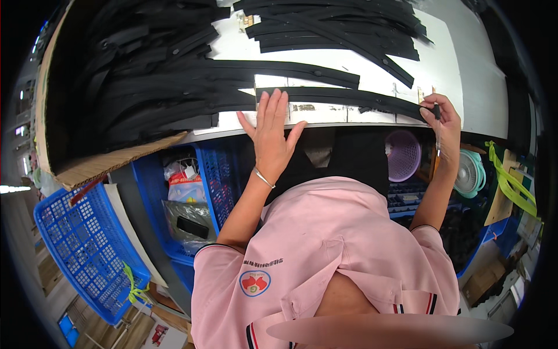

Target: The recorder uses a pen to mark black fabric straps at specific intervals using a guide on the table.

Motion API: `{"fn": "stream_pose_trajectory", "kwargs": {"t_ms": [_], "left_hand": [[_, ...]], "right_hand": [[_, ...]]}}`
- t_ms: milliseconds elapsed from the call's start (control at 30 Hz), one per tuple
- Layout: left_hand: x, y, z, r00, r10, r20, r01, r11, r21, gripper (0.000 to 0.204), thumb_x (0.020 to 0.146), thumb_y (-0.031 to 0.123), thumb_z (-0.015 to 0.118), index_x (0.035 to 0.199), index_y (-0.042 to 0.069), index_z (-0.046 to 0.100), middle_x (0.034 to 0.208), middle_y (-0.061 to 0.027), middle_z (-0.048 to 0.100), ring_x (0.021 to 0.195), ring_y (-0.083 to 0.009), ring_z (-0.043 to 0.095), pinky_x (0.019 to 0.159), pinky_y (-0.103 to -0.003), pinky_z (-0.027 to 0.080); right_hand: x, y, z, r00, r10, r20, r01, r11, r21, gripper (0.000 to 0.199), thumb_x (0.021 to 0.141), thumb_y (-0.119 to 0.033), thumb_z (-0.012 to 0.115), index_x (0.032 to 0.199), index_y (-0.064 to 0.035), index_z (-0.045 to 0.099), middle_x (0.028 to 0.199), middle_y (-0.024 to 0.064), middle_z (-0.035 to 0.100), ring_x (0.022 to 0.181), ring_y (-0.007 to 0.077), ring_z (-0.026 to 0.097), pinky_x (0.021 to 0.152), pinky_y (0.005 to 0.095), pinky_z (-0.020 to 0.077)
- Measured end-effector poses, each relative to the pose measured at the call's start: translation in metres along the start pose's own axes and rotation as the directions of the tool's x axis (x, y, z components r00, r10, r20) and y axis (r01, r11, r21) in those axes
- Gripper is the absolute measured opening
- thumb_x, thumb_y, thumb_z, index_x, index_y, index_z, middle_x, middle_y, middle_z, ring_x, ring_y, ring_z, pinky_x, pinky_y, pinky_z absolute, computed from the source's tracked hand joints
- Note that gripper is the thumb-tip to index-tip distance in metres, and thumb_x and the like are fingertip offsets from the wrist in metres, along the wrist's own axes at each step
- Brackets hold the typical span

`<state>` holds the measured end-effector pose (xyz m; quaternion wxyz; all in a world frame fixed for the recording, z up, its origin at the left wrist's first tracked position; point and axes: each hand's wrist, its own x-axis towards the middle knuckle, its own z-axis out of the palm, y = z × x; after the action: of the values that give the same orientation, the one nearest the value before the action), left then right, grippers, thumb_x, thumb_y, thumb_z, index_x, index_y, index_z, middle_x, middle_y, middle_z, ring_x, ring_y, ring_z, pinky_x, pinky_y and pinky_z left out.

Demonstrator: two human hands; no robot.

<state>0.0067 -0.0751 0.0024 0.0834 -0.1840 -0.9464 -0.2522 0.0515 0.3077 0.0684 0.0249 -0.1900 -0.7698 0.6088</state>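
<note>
A long black fabric strip (349,97) lies across a white board (442,52) on the table in front of me. My left hand (271,131) rests flat on the strip's left end, fingers stretched and thumb spread. At the strip's right end, my right hand (446,125) is closed round a slim pen (437,132) with a dark end and a clear barrel. Its fingertips touch the strip's end; whether they also pinch the fabric, I cannot tell. Just beyond lies another black strip (314,72), parallel to the first.
A large heap of black strips (133,75) fills a cardboard box (116,157) at the left. More strips (337,26) lie stacked at the far side. Below the table edge are blue crates (93,250), a purple basket (403,154) and a small green fan (468,173).
</note>
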Motion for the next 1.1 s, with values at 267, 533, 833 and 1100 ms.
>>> {"fn": "stream_pose_trajectory", "kwargs": {"t_ms": [267,533,833,1100], "left_hand": [[-0.007,-0.009,0.001,0.999,-0.019,0.035,0.014,0.993,0.118,0.072,0.091,0.045,0.074,0.151,0.013,0.050,0.157,-0.0051,0.047,0.152,-0.0331,0.031,0.121,-0.064,0.001],[-0.009,-0.012,0.012,1.000,0.021,0.017,-0.024,0.985,0.169,0.073,0.093,0.050,0.070,0.153,0.013,0.048,0.158,-0.0044,0.045,0.153,-0.0320,0.029,0.120,-0.064,-0.001],[-0.010,-0.014,0.011,1.000,0.019,-0.012,-0.016,0.983,0.186,0.073,0.091,0.048,0.072,0.152,0.014,0.049,0.157,-0.0049,0.047,0.152,-0.0317,0.031,0.119,-0.063,0.003],[-0.008,-0.011,0.012,0.999,0.017,-0.029,-0.012,0.981,0.192,0.073,0.089,0.053,0.073,0.148,0.014,0.054,0.154,-0.0031,0.049,0.151,-0.0287,0.033,0.121,-0.062,0.002]], "right_hand": [[0.016,0.050,0.034,0.941,-0.307,-0.142,0.256,0.921,-0.294,0.035,0.085,-0.004,0.080,0.118,-0.0067,0.068,0.100,0.0030,0.072,0.084,0.0106,0.063,0.075,0.0251,0.0514],[0.018,0.045,0.043,0.658,-0.715,-0.235,0.316,0.547,-0.775,0.035,0.074,-0.012,0.087,0.104,-0.0113,0.069,0.090,0.0040,0.069,0.080,0.0247,0.065,0.068,0.0344,0.0524],[-0.007,0.066,0.042,0.636,-0.772,0.027,0.316,0.229,-0.921,0.026,0.088,-0.015,0.076,0.112,-0.0057,0.071,0.115,0.0049,0.075,0.110,0.0222,0.067,0.093,0.0385,0.0481],[-0.009,0.036,0.062,0.699,-0.698,-0.152,0.358,0.527,-0.771,0.030,0.099,-0.017,0.067,0.127,-0.0068,0.067,0.117,0.0043,0.075,0.114,0.0225,0.064,0.102,0.0397,0.0452]]}}
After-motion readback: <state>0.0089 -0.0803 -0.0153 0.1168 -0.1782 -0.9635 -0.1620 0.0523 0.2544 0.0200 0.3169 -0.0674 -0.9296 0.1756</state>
